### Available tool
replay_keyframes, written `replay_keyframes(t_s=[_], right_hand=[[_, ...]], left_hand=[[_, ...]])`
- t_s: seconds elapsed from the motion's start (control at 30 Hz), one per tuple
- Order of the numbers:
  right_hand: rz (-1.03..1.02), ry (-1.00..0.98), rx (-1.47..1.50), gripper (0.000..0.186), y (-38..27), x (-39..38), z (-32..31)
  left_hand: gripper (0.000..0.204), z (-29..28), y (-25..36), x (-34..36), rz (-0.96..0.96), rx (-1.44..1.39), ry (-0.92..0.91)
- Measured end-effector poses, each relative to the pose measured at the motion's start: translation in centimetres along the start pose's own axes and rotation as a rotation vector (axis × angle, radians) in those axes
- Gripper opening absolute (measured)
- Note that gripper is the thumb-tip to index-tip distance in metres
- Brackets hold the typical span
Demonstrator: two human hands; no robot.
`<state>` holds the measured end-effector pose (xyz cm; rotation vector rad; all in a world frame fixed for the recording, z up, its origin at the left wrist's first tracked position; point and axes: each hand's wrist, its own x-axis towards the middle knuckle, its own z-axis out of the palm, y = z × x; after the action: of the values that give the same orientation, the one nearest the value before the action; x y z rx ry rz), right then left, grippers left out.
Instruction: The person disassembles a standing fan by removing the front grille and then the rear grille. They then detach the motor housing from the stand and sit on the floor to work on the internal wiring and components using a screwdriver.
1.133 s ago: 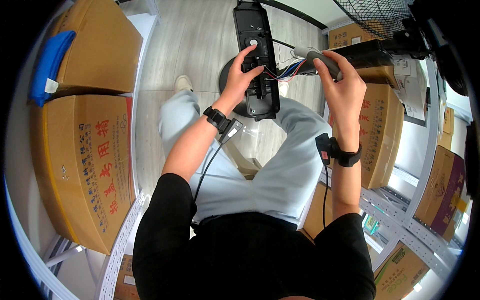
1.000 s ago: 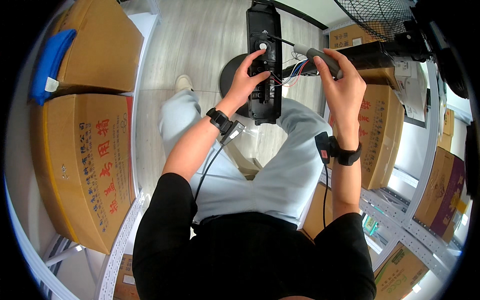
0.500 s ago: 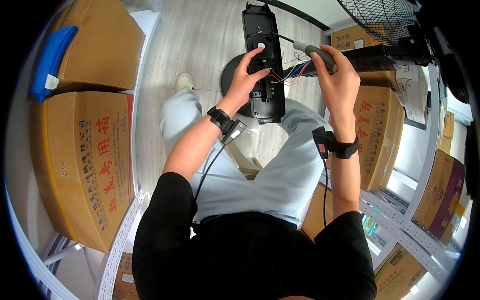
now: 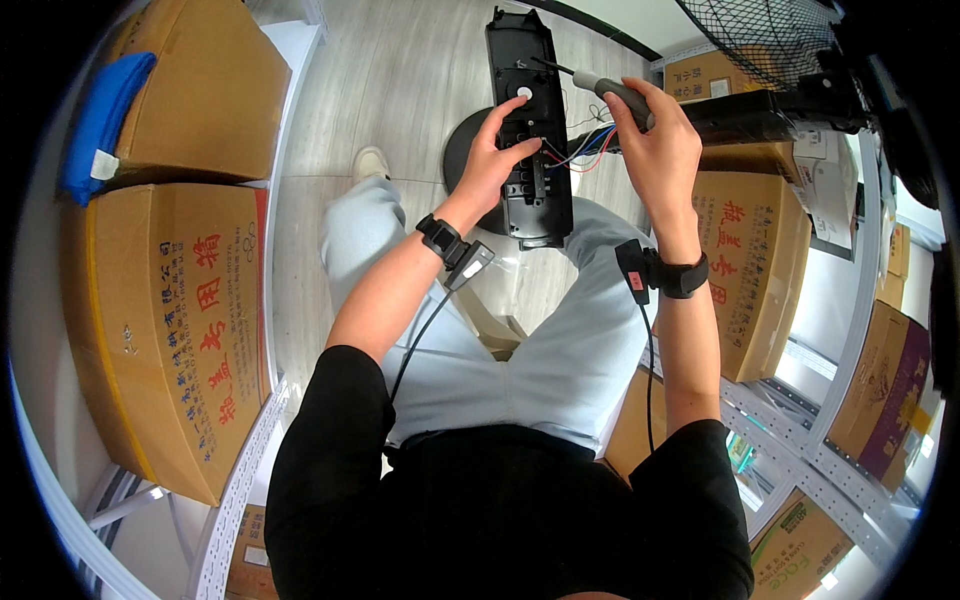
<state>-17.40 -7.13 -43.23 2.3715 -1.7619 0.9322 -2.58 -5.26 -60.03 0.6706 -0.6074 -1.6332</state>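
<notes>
My left hand [image 4: 490,160] grips a long black plastic panel [image 4: 540,215] held upright in the picture, its thumb and fingers on the inner side near a small white disc [image 4: 525,94] and black fittings. My right hand [image 4: 655,150] is closed round a grey-handled screwdriver [image 4: 618,95]; its dark shaft points left to the upper part of the panel, and whether the tip touches is too small to tell. Coloured wires [image 4: 590,155] run from the panel toward a black column [image 4: 740,118]. A round black base [image 4: 460,155] shows behind the panel, partly hidden by my left hand.
Cardboard boxes [image 4: 170,330] fill metal shelving on the left, with a blue pouch [image 4: 105,120] on the upper one. More boxes [image 4: 750,270] and shelf frames [image 4: 780,430] stand on the right. A black mesh fan guard [image 4: 750,35] is at the upper right, above my spread legs and the tiled floor [image 4: 340,80].
The screwdriver in my right hand has moved up and to the left. The panel in my left hand has shifted rightward from where it was about a second ago.
</notes>
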Motion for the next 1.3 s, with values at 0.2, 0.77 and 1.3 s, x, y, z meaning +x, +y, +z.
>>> replay_keyframes(t_s=[0.2,0.77,1.3], right_hand=[[-0.003,-0.005,-0.011,0.028,-0.2,0.1,-0.1],[0.023,-0.045,-0.013,0.028,0.7,0.0,1.6],[-0.035,-0.019,0.003,0.027,1.1,0.5,3.6]], left_hand=[[0.063,0.0,-0.1,0.0,-0.051,-0.076,0.037],[0.063,-0.4,-0.6,0.2,-0.054,-0.054,0.012],[0.063,-0.3,-0.6,0.2,-0.04,-0.034,0.004]])
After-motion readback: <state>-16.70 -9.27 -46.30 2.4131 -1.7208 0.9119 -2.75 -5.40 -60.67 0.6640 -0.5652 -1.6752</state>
